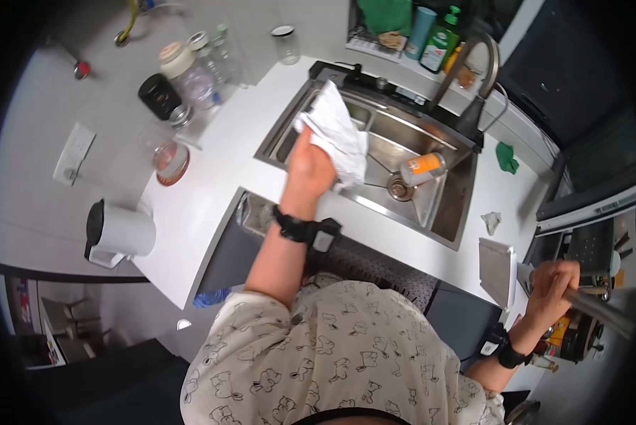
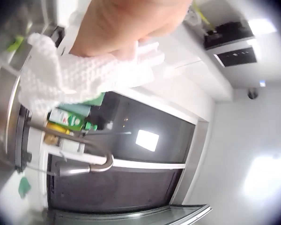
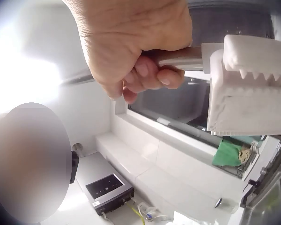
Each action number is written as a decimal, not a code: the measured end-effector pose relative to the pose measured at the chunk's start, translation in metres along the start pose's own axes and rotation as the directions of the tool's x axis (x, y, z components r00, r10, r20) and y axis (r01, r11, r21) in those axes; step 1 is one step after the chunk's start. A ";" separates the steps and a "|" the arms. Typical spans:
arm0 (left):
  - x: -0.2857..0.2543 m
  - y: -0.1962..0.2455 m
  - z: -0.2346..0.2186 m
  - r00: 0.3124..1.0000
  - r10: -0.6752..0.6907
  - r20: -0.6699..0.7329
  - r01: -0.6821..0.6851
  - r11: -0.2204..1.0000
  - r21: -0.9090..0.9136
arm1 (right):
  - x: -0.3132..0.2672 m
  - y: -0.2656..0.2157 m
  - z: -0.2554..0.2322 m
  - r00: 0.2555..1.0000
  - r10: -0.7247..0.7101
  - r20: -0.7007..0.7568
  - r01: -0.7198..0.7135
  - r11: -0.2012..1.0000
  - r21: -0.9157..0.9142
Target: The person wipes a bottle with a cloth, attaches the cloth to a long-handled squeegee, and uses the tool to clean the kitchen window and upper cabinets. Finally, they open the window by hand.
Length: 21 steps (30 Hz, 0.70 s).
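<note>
My left hand [image 1: 311, 168] grips a white textured cloth [image 1: 339, 138] that hangs over the left part of the steel sink [image 1: 460, 188]. In the left wrist view the cloth [image 2: 79, 77] bunches beneath the fingers, its waffle weave showing. On the right side, my right hand [image 1: 553, 290] holds the pole of a long-handled tool with a white rectangular head [image 1: 498, 273], past the counter's front edge. The right wrist view shows fingers curled round that pole [image 3: 182, 58] close to the head, which has a row of teeth. A clear jar with an orange label [image 1: 424, 166] lies in the sink beside the drain.
A faucet [image 1: 484, 85] arches behind the sink, near a green soap bottle [image 1: 440, 44]. Left on the counter stand a white kettle [image 1: 130, 230], a glass pitcher [image 1: 169, 159] and several bottles. A green cloth [image 1: 506, 157] and a crumpled pale rag [image 1: 491, 222] lie right of the sink.
</note>
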<state>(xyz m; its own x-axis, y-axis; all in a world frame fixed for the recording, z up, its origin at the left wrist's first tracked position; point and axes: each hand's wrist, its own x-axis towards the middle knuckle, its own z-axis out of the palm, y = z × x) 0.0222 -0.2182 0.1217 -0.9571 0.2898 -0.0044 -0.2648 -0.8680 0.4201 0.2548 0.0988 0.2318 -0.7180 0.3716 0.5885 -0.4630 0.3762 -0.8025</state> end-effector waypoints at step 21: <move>0.280 -0.263 -0.087 0.939 -0.121 -0.323 0.259 0.866 0.428 | 0.007 0.040 -0.032 0.942 0.200 -0.269 -0.224 0.973 -0.060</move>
<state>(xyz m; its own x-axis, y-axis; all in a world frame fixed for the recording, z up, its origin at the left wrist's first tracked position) -0.1862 0.0558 -0.0684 -0.9044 0.2468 -0.3481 -0.4266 -0.5039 0.7511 0.2483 0.1431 0.2070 -0.6291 0.6539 0.4203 -0.2583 0.3341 -0.9065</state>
